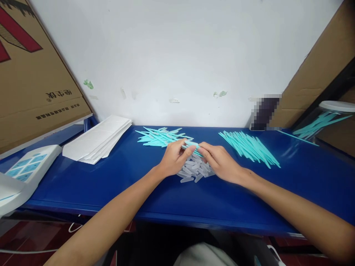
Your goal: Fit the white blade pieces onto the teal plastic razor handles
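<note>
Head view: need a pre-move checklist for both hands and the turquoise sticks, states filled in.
1. Left hand has hold of the slim turquoise plastic sticks: ok, between thumb and fingers.
2. Right hand at the same sticks: ok, its fingertips meet the left thumb there.
3. Fit of any cap on the held sticks: cannot tell, fingers cover much of them.
4. Small translucent plastic caps in reach: ok, heaped beneath the hands on the blue table.
5. Far-left pile of turquoise sticks aligned: not ok, sticks lie crossed.
6. Right pile of turquoise sticks aligned: ok, mostly parallel.
</note>
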{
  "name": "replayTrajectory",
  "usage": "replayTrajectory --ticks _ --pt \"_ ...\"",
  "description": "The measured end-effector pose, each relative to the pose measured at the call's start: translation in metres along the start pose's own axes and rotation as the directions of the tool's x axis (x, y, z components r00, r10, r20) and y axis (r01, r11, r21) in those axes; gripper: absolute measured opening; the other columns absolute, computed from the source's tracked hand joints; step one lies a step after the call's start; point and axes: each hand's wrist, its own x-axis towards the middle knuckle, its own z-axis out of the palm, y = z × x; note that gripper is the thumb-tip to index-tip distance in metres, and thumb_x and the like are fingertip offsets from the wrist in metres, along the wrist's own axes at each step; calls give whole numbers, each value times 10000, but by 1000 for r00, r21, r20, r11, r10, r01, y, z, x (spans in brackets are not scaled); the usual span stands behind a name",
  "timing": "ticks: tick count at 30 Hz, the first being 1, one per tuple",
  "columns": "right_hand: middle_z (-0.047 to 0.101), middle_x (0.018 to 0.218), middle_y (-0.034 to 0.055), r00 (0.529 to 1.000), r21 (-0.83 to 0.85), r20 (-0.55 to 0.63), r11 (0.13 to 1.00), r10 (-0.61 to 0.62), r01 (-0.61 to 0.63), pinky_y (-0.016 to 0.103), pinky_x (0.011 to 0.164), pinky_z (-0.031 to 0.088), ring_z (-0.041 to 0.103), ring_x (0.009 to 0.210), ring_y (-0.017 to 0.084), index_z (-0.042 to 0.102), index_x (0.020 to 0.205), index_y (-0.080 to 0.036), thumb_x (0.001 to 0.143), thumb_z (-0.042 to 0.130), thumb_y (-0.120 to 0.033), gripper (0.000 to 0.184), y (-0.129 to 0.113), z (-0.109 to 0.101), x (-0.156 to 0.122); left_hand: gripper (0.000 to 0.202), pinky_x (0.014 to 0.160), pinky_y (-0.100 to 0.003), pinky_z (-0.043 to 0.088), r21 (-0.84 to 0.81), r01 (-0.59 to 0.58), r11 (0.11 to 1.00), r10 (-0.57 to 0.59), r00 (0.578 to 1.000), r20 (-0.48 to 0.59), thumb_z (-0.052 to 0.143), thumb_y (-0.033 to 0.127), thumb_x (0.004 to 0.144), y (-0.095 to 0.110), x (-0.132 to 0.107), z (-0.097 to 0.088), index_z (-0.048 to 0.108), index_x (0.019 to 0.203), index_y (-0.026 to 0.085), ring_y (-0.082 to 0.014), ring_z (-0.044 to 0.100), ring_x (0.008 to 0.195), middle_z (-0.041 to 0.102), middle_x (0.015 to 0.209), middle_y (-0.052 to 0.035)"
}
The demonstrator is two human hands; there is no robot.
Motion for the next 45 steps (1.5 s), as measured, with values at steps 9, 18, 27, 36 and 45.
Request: replayTrajectory --ticks 9,18,27,36,45 --pt "610 809 11 1000 142 -15 990 22 -20 296 655 373 534 686 171 616 1013 -229 1039 339 -469 368 -3 3 -2 497 547 -267 263 -58 43 997 -45 998 -37 462 500 988 0 1 4 353 617 189 -103 285 555 320 599 40" --pt "422 646 -42 998 -4 44 999 50 -50 298 594 284 393 578 147 369 784 -239 1057 250 -498 394 1 7 -6 476 534 -253 267 -93 3 996 -9 998 -62 538 513 956 2 0 6 427 637 178 -97 304 553 330 605 46" --pt "367 590 -55 994 -94 102 995 44 -34 305 551 237 345 523 150 370 819 -247 1056 257 -488 356 5 4 -4 460 613 -253 346 -259 96 961 -73 993 98 417 527 1008 1 0 7 418 706 180 -115 376 638 391 710 19" --pt "362 619 -52 976 -9 213 999 47 -46 295 543 248 343 540 143 399 827 -244 1046 256 -534 390 -2 -1 -4 471 540 -263 220 -214 88 973 -51 984 171 475 451 1002 8 4 1 344 636 184 -96 232 575 265 620 50" --pt "360 613 -52 977 21 185 994 101 -107 283 548 258 327 554 119 374 730 -224 1042 288 -544 455 -13 -16 -12 478 507 -259 207 -241 78 967 -39 986 161 437 476 1012 15 5 9 366 641 183 -87 209 545 252 605 53"
